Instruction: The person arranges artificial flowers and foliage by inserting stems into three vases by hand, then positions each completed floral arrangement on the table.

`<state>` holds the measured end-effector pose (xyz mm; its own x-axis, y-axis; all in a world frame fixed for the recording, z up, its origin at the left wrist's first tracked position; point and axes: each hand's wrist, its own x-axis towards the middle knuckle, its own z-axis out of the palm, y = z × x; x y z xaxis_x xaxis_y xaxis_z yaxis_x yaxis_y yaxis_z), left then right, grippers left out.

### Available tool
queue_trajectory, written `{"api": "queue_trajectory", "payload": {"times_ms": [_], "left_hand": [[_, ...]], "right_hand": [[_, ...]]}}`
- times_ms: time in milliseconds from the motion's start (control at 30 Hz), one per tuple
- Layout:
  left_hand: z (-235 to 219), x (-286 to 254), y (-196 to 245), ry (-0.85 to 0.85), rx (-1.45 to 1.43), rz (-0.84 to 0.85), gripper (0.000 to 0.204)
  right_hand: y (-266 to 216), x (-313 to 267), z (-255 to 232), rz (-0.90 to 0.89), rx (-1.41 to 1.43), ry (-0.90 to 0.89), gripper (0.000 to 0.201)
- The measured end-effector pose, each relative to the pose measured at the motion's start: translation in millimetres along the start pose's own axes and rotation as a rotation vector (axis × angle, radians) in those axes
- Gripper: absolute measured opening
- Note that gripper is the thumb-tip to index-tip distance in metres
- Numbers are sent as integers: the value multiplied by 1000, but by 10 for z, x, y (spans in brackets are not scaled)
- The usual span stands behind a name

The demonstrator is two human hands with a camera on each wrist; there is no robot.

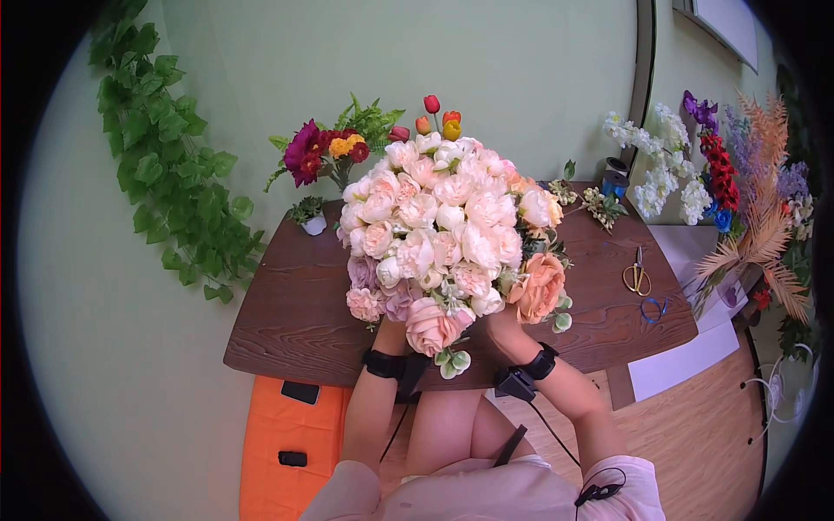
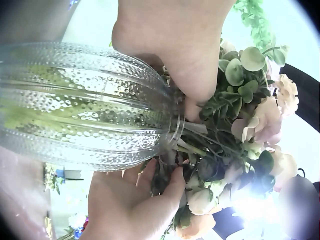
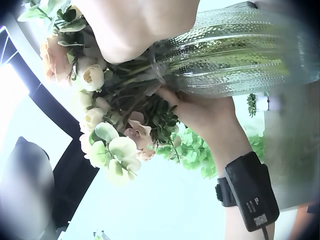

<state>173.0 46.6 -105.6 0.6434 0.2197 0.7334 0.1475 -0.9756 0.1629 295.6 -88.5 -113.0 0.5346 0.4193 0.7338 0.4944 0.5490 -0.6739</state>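
A large bouquet [image 1: 434, 208] of pale pink and white artificial flowers, with peach and mauve roses, hides most of both hands in the head view. Its stems run into a clear, dimpled glass vase [image 2: 85, 110] standing on the table. At the vase's neck, my left hand [image 2: 172, 45] has its thumb against the stems and its fingers curled behind. Opposite it, my right hand [image 2: 135, 205] holds the stems and leaves beside the rim, thumb on the leaves, some fingertips hidden. The right wrist view shows the left hand [image 3: 205, 112] wrapped close under the rim.
Scissors [image 1: 638, 273] and a blue ribbon loop [image 1: 653, 310] lie on the dark wooden table [image 1: 287, 321]. Behind the bouquet stand a purple-and-red flower bunch [image 1: 321, 152] and tulips [image 1: 432, 104]. A small potted succulent [image 1: 311, 215] sits at left, ribbon spools [image 1: 615, 181] at right.
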Motion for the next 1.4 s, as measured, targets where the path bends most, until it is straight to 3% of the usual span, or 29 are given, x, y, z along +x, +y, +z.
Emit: {"api": "queue_trajectory", "payload": {"times_ms": [267, 300, 333, 367, 400, 433, 467, 733, 900, 967, 1033, 1100, 1233, 1300, 1400], "left_hand": [[33, -17, -45, 22, 25, -1, 24], [-32, -816, 133, 24, 27, -2, 24], [-27, -843, 142, 26, 29, -3, 24], [88, -8, -96, 28, 31, -4, 24], [-11, -831, 144, 31, 32, -5, 24], [2, -791, 113, 33, 34, -6, 24], [95, 37, -84, 35, 37, -6, 24], [149, -241, -24, 56, 56, -4, 24], [177, -117, -60, 73, 78, 3, 23], [142, -180, -62, 81, 89, 7, 23], [147, -219, -78, 87, 96, 11, 23], [69, -415, -76, 93, 102, 16, 23], [-8, -492, -167, 106, 111, 26, 23], [-7, -459, -205, 112, 115, 29, 23], [-18, -518, -225, 118, 119, 28, 23]], "right_hand": [[66, 3, 10, 88, 6, 26, 26], [61, -58, 41, 101, 5, 29, 26], [73, -48, 49, 113, 5, 32, 26], [77, -59, 4, 125, 5, 36, 27], [93, -51, -17, 137, 4, 39, 27], [113, -46, -3, 149, 4, 42, 27], [118, -34, 23, 161, 4, 45, 27], [-136, 24, 62, 263, 61, 105, 26], [-412, 125, 76, 363, 201, 185, 31], [-440, 91, 33, 294, -7, 49, 33], [-364, 48, 24, 275, -53, -1, 34], [-423, 64, 9, 251, -100, -195, 33], [-433, 53, 38, 212, -18, -256, 33], [-459, 64, 16, 42, -139, -334, 34], [-352, 53, -8, -66, -200, -376, 38]]}}
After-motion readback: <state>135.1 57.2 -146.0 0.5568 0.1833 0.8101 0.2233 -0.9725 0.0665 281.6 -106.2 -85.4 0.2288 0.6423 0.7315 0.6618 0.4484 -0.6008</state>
